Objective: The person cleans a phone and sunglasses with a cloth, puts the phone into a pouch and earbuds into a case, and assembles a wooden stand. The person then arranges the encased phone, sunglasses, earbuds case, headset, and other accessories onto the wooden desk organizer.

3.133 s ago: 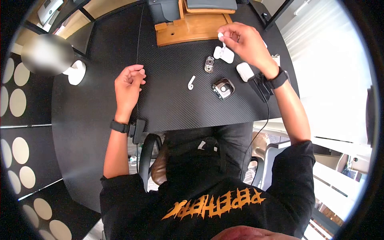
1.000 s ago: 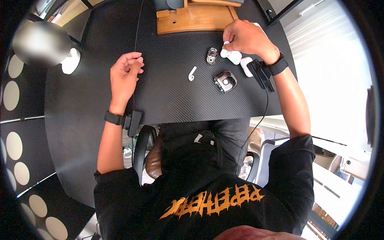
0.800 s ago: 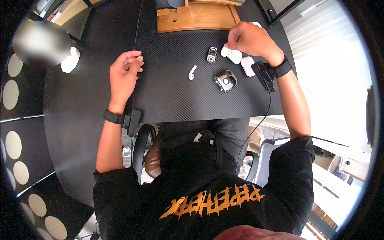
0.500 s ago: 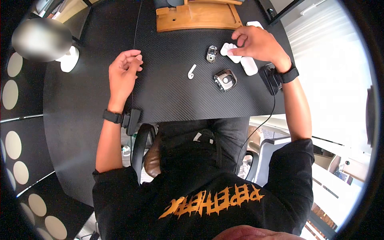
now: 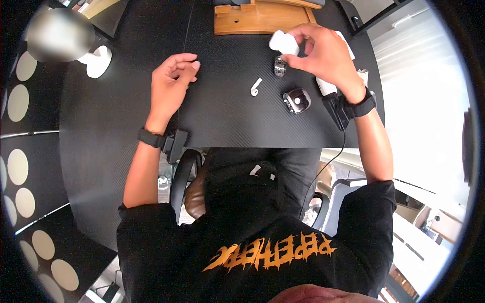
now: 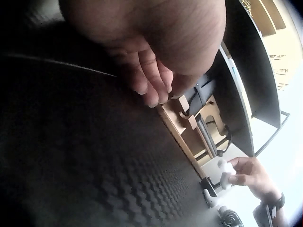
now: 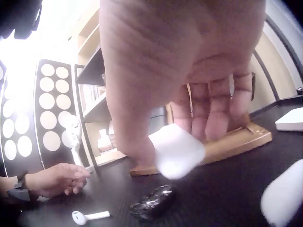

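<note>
My right hand [image 5: 326, 58] holds a white earbud case [image 5: 288, 44] between thumb and fingers, raised over the desk near its back. In the right wrist view the case [image 7: 177, 152] is a smooth white block beside the thumb. Just below it lies a small dark, see-through glossy piece [image 5: 279, 67]. A single white earbud [image 5: 256, 87] lies mid-desk, left of a square, dark transparent case [image 5: 296, 101] with a pale round spot. My left hand [image 5: 172, 83] rests by the desk seam with loosely curled fingers and holds nothing; in the left wrist view its fingertips [image 6: 151, 97] hang over the black surface.
A second white case [image 5: 326, 87] sits partly under my right wrist. Another white item [image 5: 346, 44] lies behind that hand. A wooden stand [image 5: 268, 20] occupies the back of the black desk [image 5: 217, 118], and a white lamp base [image 5: 98, 61] stands at left.
My right hand first pinched an earbud above the white case, then released it there. It now has gripped that case and lifted it. The left hand stayed idle; the head view shifted slightly.
</note>
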Demonstrator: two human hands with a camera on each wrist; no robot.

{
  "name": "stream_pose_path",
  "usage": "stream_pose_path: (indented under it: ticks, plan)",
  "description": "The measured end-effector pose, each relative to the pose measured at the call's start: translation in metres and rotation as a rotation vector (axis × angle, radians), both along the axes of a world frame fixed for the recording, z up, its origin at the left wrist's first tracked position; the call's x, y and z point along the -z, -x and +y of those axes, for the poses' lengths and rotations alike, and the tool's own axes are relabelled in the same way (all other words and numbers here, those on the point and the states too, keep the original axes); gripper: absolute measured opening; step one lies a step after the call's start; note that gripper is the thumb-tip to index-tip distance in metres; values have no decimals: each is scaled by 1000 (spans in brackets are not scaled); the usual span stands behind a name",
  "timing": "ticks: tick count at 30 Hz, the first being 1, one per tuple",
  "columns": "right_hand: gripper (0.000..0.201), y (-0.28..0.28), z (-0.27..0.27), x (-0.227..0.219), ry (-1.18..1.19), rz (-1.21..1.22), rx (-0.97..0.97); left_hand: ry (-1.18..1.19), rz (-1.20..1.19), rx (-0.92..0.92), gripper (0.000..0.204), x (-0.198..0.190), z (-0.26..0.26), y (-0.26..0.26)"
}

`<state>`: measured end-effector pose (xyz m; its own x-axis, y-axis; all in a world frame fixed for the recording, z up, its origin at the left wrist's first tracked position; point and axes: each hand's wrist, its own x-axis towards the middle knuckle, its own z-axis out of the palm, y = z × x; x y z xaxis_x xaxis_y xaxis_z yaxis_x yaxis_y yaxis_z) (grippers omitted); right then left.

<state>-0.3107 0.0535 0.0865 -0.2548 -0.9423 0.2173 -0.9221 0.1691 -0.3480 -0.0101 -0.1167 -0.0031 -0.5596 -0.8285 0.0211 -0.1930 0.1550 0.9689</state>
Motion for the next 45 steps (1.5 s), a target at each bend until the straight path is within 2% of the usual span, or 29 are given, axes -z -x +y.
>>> stream_pose_path:
  ticks: [2, 3, 4, 6, 10, 15, 17, 20, 23, 25, 31, 36, 38, 39, 41, 42, 45]
  plan:
    - [45, -19, -6, -4, 116, -104, -113, -36, 42, 25, 28, -6, 6, 3]
    - [46, -30, -10, -3, 170, -158, -172, -27, 99, 147, 35, -8, 11, 4]
    - [47, -38, -13, -4, 123, -216, -195, -19, 155, 268, 43, -10, 16, 6]
    - [47, -53, -20, 2, 157, -280, -309, -111, 234, 402, 59, -12, 24, 10]
    - [47, -81, -30, 2, 148, -273, -369, -147, 357, 472, 62, -10, 31, 14]
    - [50, -82, -34, 8, 164, -206, -365, -142, 321, 453, 53, -2, 26, 12]
    - [51, -79, -33, 13, 177, -194, -366, -13, 275, 419, 48, 0, 28, 14]
    - [51, -73, -27, 15, 221, -118, -336, 30, 159, 367, 47, 6, 27, 13]
    - [48, -66, -17, 5, 101, -130, -277, 21, 149, 285, 52, 2, 27, 13]
    - [44, -61, -11, 3, -167, -12, -264, 5, 121, 256, 49, 5, 25, 12]
    - [33, -59, -2, 39, -122, 3, -380, -22, 82, 207, 48, 7, 23, 13]
    - [21, -61, -4, 39, -87, 20, -407, -19, 60, 205, 53, 6, 25, 14]
    - [18, -62, -6, 31, 51, -188, -423, -28, 86, 223, 55, 5, 26, 13]
    - [18, -62, -7, 25, 49, -189, -425, -29, 85, 220, 55, 5, 26, 13]
    - [18, -62, -9, 16, 47, -551, -341, -26, 99, 230, 58, 5, 26, 13]
    - [18, -62, -10, 17, 46, -551, -343, -25, 99, 228, 58, 5, 27, 13]
    - [15, -68, -13, 20, 73, -909, -328, 53, 119, 247, 59, 7, 27, 14]
